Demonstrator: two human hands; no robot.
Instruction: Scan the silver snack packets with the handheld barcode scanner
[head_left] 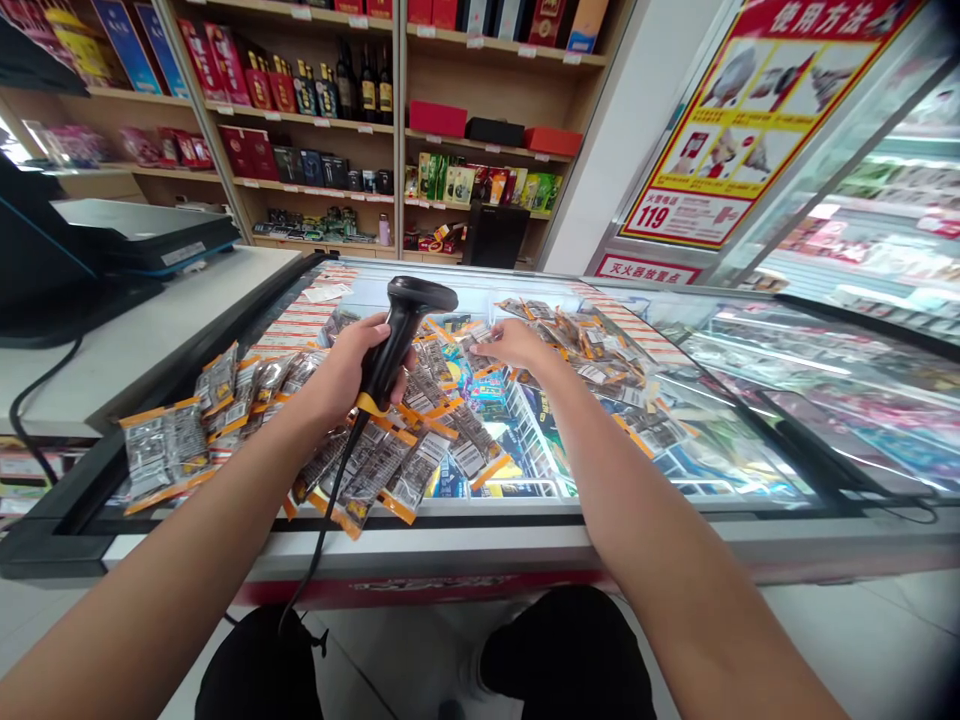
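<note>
My left hand (351,365) is wrapped round the handle of a black barcode scanner (397,340), its head up and its cable trailing down over the freezer's front edge. To the right, my right hand (517,345) has its thumb and fingers closed on the edge of a small snack packet (474,338). Many clear packets with orange ends lie in a loose heap (420,450) under and around the scanner. Another pile of like packets (585,345) lies beyond my right hand. My right fingertips are partly hidden.
The packets rest on the glass top of a chest freezer (525,460), with goods showing beneath. On the left is a counter (112,370) with a black device. Shelves of boxes and bottles (322,90) stand behind. A red and yellow sign (697,200) hangs at right.
</note>
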